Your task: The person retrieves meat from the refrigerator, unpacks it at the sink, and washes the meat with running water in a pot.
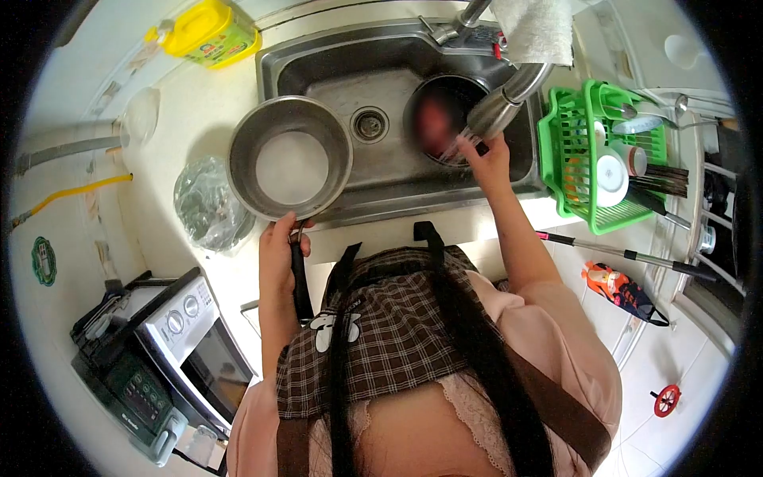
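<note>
Left grip [280, 238] wrapped round black handle [300, 278] of gray pan [292, 167], pan over sink's [373, 171] left edge; right grip [491, 161] half-curled beside faucet head [494, 115], can't tell if holding anything; dark pot [467, 94] sits in sink, contents blurred.

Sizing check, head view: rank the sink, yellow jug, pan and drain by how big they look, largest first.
1. Sink
2. Pan
3. Yellow jug
4. Drain

This is apparent size only; nearness to the camera may affect it.
</note>
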{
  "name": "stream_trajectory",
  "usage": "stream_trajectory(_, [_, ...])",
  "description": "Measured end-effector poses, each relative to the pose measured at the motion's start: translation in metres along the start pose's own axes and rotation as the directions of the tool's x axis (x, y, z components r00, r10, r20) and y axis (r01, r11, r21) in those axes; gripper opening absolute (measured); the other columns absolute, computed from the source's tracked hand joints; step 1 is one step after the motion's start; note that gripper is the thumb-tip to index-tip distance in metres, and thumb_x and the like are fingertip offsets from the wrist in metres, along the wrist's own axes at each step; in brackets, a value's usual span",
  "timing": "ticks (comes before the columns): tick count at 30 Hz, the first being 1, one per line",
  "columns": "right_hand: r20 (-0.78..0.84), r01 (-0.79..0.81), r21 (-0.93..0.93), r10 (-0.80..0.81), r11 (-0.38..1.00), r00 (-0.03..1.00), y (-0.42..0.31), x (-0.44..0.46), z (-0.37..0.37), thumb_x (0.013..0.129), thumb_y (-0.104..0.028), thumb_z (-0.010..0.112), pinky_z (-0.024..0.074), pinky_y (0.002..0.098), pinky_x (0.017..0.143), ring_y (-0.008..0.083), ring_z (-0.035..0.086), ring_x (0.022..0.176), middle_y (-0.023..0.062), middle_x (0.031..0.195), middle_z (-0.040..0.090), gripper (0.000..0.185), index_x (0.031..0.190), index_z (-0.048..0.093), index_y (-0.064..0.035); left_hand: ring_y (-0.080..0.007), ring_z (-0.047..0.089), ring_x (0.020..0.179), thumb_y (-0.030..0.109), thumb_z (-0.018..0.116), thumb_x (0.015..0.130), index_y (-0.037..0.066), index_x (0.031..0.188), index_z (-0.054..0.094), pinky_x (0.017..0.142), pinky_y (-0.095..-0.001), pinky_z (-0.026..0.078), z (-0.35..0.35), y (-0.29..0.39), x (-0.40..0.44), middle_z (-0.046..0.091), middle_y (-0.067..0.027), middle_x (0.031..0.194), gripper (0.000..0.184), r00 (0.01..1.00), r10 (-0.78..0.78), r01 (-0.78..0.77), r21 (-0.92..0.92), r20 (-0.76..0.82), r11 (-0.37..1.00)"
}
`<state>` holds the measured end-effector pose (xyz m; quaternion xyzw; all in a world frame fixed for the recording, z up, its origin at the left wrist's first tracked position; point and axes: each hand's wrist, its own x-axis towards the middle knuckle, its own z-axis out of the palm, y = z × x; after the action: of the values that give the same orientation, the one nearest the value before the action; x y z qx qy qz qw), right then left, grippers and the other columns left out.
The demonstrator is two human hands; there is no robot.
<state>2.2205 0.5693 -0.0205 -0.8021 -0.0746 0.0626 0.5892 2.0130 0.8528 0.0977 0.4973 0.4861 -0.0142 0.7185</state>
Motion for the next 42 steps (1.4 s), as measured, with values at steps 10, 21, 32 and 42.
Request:
stream_trajectory(10, [-0.292,-0.337,-0.656,0.185,0.675,0.938,0.150,0.034,-0.031,0.068,-0.015,0.066,0.0428,0.0411,0.086,0.0394,0.053,0.098,0.0269,0.102,0.055,0.055,0.113,0.043,0.0074,-0.0113,0.044,0.045,0.022,0.049,0.084,-0.004,0.093,0.051,0.041,-0.0219,0.035,-0.005,0.002,-0.001,0.058,-0.0131,0.078,0.027,1.000,-0.002,0.003,0.045,-0.011,0.999])
stream_trajectory(21, [0.187,-0.248,-0.680,0.489,0.690,0.852,0.073,-0.004,0.012,0.066,-0.026,0.069,0.0446,0.0395,0.081,0.0351,0.056,0.095,0.0250,0.095,0.058,0.044,0.095,0.055,0.0046,-0.0122,0.045,0.045,0.023,0.047,0.085,-0.004,0.090,0.053,0.041,-0.0238,0.034,-0.008,0.001,0.001,0.060,-0.0129,0.077,0.028,1.000,-0.007,0.006,0.089,0.013,0.996])
stream_trajectory(32, [-0.246,0.414,0.002,-0.401,0.910,0.883,-0.116,0.035,0.006,0.089,-0.016,0.046,0.0412,0.0223,0.067,0.0081,0.048,0.073,0.0041,0.088,0.059,0.027,0.112,0.053,-0.0031,-0.0121,0.044,0.045,0.023,0.048,0.085,-0.004,0.089,0.055,0.041,-0.0235,0.034,-0.012,0.002,0.004,0.060,-0.0122,0.077,0.028,0.999,0.035,-0.036,0.069,0.015,0.997])
stream_trajectory(42, [0.041,0.200,-0.075,-0.197,0.977,0.980,-0.035,0.017,0.075,0.082,-0.019,0.054,0.0389,0.0341,0.084,0.0255,0.051,0.094,0.0150,0.109,0.053,0.041,0.117,0.045,-0.0014,-0.0119,0.044,0.045,0.022,0.047,0.085,-0.004,0.091,0.054,0.042,-0.0236,0.033,-0.013,0.005,-0.008,0.060,-0.0123,0.079,0.028,1.000,0.002,-0.001,0.050,-0.026,0.999])
